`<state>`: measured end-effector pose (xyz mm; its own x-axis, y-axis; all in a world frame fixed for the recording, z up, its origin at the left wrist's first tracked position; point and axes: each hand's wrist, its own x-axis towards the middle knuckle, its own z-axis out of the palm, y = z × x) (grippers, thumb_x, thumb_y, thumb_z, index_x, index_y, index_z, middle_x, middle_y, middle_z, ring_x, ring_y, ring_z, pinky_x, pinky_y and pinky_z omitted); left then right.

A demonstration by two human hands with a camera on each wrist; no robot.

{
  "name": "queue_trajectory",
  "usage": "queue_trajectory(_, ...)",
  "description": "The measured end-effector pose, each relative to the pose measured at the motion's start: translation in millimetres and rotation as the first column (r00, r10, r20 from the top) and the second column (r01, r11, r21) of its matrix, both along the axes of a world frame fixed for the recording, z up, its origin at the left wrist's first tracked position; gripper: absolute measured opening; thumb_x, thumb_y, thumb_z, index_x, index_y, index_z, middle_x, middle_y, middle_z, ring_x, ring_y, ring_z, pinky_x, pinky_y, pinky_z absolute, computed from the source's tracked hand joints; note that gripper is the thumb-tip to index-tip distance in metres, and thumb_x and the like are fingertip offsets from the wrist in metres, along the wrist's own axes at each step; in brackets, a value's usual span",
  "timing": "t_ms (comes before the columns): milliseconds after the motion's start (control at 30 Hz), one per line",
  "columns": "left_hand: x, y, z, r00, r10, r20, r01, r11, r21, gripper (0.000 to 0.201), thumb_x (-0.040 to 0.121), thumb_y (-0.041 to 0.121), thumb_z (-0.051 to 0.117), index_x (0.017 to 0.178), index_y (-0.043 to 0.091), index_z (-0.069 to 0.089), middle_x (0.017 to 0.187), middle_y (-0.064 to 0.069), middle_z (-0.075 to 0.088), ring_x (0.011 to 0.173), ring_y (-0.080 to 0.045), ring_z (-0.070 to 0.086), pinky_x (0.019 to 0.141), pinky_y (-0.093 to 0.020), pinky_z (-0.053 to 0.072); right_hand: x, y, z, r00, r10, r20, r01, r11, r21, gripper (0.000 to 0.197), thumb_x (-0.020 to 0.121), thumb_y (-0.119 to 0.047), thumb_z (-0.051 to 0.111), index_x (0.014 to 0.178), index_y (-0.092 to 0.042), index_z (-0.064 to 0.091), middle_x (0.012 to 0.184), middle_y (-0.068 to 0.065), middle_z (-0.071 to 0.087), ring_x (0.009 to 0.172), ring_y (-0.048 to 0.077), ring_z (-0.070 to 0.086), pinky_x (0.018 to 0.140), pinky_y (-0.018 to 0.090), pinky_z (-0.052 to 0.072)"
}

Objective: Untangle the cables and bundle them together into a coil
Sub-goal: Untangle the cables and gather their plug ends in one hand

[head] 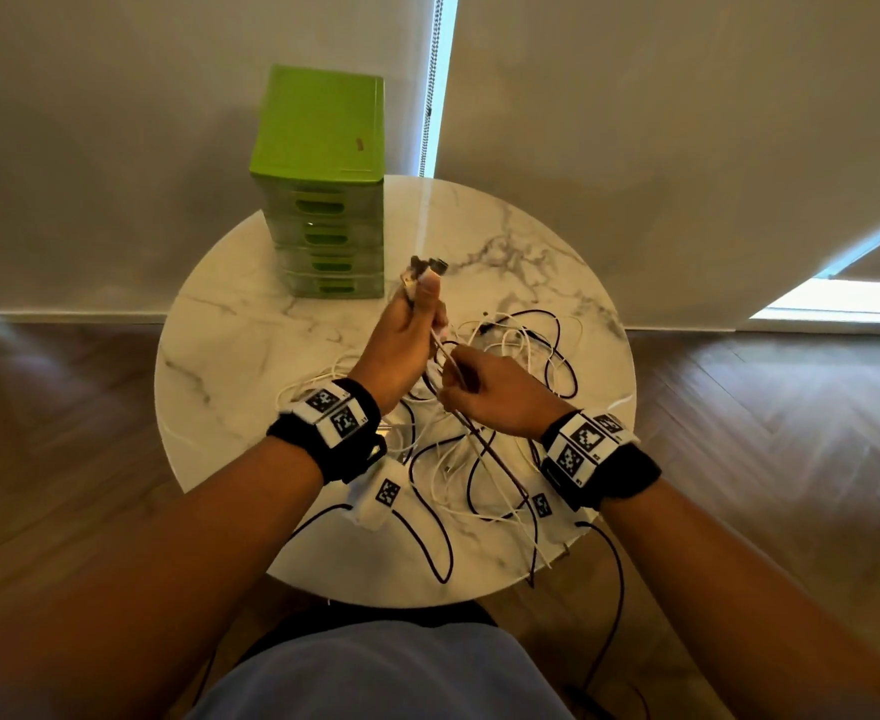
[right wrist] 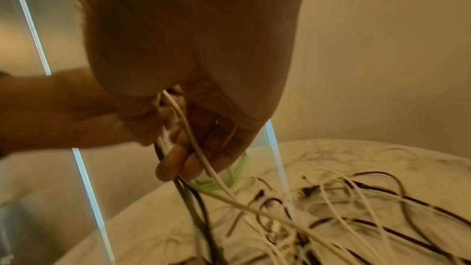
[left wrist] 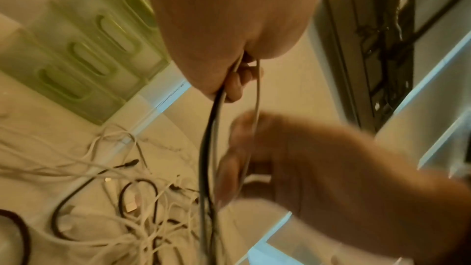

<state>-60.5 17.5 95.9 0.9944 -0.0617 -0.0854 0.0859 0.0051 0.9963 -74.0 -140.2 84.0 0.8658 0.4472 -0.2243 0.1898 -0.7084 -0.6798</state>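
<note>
A tangle of white and black cables (head: 510, 366) lies on the round marble table (head: 230, 366), also seen in the left wrist view as cables (left wrist: 142, 221) and in the right wrist view as cables (right wrist: 356, 209). My left hand (head: 406, 330) is raised above the table and grips a bundle of cable ends, with the plugs (head: 427, 267) sticking out above the thumb. Just below it my right hand (head: 484, 387) holds the same strands in curled fingers (right wrist: 178, 160). The strands (left wrist: 209, 148) hang from both hands down into the tangle.
A green drawer unit (head: 318, 200) with several drawers stands at the table's back left. Black cables (head: 614, 589) hang over the table's front edge towards my lap. Wooden floor surrounds the table, and pale blinds hang behind it.
</note>
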Motion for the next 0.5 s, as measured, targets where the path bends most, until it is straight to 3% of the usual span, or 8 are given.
queue_trajectory(100, 11, 9, 10, 0.999, 0.045, -0.019, -0.046, 0.995, -0.090, 0.053, 0.105, 0.055, 0.027, 0.076, 0.017, 0.050, 0.065, 0.004, 0.052, 0.062, -0.010, 0.052, 0.067, -0.034, 0.046, 1, -16, -16, 0.997, 0.061, 0.047, -0.059, 0.997, -0.051, 0.025, 0.092, -0.044, 0.063, 0.084, -0.023, 0.055, 0.075, -0.008, 0.061, 0.075, 0.013, 0.060, 0.080, 0.040, 0.048)
queue_trajectory(167, 16, 15, 19, 0.996, 0.056, -0.068, -0.072, 0.964, -0.258, 0.055, 0.105, 0.055, 0.026, 0.068, 0.018, 0.042, 0.055, 0.005, 0.045, 0.055, -0.013, 0.053, 0.069, -0.037, 0.051, 3, -23, -25, 0.996, 0.068, 0.062, -0.056, 0.982, -0.180, 0.049, 0.094, -0.068, 0.042, 0.082, -0.023, 0.057, 0.073, -0.007, 0.064, 0.076, 0.013, 0.062, 0.087, 0.042, 0.046)
queue_trajectory(200, 19, 19, 23, 0.994, 0.064, -0.094, -0.093, 0.934, -0.345, 0.054, 0.105, 0.056, 0.026, 0.067, 0.019, 0.039, 0.054, 0.005, 0.039, 0.050, -0.012, 0.048, 0.062, -0.034, 0.050, 2, -28, -29, 0.998, 0.065, 0.011, -0.060, 0.968, -0.246, 0.061, 0.094, -0.075, 0.030, 0.080, -0.024, 0.059, 0.073, -0.006, 0.066, 0.078, 0.012, 0.063, 0.091, 0.042, 0.045)
queue_trajectory(300, 29, 35, 29, 0.986, 0.084, -0.147, -0.145, 0.870, -0.471, 0.052, 0.103, 0.061, 0.023, 0.069, 0.023, 0.035, 0.056, 0.006, 0.028, 0.047, -0.010, 0.026, 0.048, -0.026, 0.028, 0, -46, -43, 0.998, 0.004, -0.060, -0.018, 0.972, -0.234, 0.067, 0.098, -0.072, 0.020, 0.079, -0.023, 0.061, 0.074, -0.004, 0.069, 0.079, 0.011, 0.065, 0.095, 0.044, 0.046)
queue_trajectory(367, 31, 42, 26, 0.989, 0.090, -0.116, -0.130, 0.900, -0.415, 0.053, 0.104, 0.060, 0.021, 0.069, 0.023, 0.036, 0.056, 0.007, 0.029, 0.048, -0.010, 0.023, 0.048, -0.026, 0.023, 3, -51, -47, 0.999, -0.036, 0.007, 0.037, 0.983, -0.178, 0.063, 0.099, -0.069, 0.025, 0.080, -0.020, 0.060, 0.071, -0.003, 0.066, 0.074, 0.014, 0.063, 0.089, 0.043, 0.049)
queue_trajectory(500, 23, 39, 19, 0.996, 0.045, -0.078, -0.056, 0.988, -0.145, 0.053, 0.103, 0.060, 0.024, 0.070, 0.022, 0.040, 0.060, 0.004, 0.037, 0.052, -0.011, 0.029, 0.053, -0.029, 0.024, 16, -34, -30, 0.981, -0.178, 0.081, 0.174, 0.983, 0.055, 0.041, 0.106, -0.049, 0.038, 0.073, -0.026, 0.050, 0.065, -0.006, 0.056, 0.062, 0.009, 0.055, 0.070, 0.037, 0.046)
